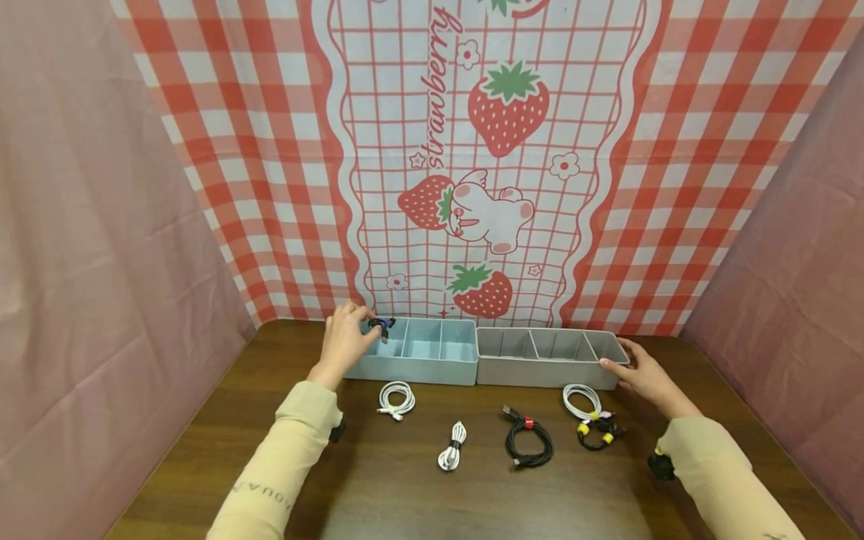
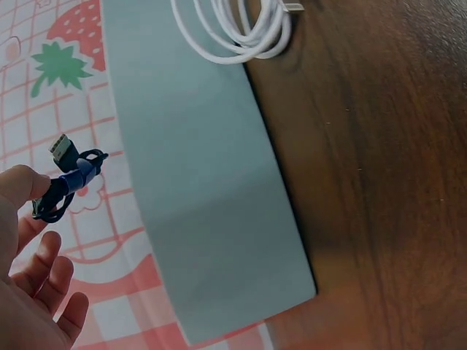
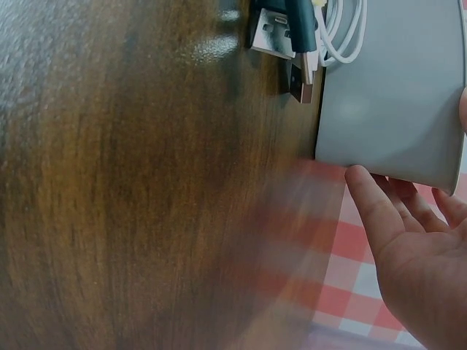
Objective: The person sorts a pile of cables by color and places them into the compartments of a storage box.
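Note:
My left hand [image 1: 346,343] pinches a small bundled black USB cable [image 2: 76,177] with a blue tie, between thumb and forefinger. In the head view this hand is above the left end of a light blue divided box [image 1: 418,370], whose leftmost part it hides. The cable's metal plug points away from the fingers. At the other side, my right hand [image 1: 651,381] holds the right end of a grey divided box [image 1: 547,375], thumb over the rim and fingers against the end wall. The two boxes stand end to end.
On the wooden table before the boxes lie a coiled white cable [image 1: 397,400], a folded white cable [image 1: 452,446] with a black tie, a black cable [image 1: 529,444] with a red tie, another white coil [image 1: 580,403], and a short black cable [image 1: 595,442] with yellow ties. A checked strawberry cloth [image 1: 283,187] hangs behind.

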`<control>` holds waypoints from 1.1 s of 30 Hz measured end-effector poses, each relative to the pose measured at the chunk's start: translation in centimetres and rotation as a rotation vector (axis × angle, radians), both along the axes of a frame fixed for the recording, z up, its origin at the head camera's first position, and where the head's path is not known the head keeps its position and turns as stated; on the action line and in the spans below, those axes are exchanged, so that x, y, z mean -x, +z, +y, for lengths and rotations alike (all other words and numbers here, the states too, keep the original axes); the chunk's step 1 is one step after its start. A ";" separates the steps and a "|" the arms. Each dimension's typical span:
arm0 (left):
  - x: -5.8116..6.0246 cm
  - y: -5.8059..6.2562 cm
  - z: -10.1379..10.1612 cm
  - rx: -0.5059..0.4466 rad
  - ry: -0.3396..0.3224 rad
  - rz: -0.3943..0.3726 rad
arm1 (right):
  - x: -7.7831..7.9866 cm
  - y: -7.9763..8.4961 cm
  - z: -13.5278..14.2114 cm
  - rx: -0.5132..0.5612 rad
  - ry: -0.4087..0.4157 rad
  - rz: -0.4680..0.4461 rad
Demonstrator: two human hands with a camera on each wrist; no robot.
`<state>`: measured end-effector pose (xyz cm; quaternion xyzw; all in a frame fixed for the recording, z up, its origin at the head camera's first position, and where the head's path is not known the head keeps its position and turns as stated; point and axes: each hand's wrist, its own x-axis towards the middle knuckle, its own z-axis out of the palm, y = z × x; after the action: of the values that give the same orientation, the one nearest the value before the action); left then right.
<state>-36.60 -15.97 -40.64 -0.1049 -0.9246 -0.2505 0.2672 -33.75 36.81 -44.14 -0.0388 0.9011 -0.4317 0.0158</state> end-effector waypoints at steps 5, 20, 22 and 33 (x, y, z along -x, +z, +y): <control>0.5 -0.9 0.0 0.016 0.008 -0.030 | 0.0 -0.1 0.0 0.000 -0.014 -0.005; 1.2 -2.7 0.0 0.102 -0.018 -0.061 | 0.0 -0.2 0.1 -0.011 -0.020 0.002; 1.2 -2.8 0.1 0.111 -0.018 -0.063 | 0.0 -0.3 0.0 -0.011 -0.017 0.006; 1.7 -2.9 0.3 0.183 -0.007 -0.115 | 0.1 -0.2 0.0 -0.021 -0.029 -0.002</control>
<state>-38.26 -15.62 -43.56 -0.1178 -0.9569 -0.1718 0.2023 -33.80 36.86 -44.30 -0.0252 0.9060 -0.4224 0.0109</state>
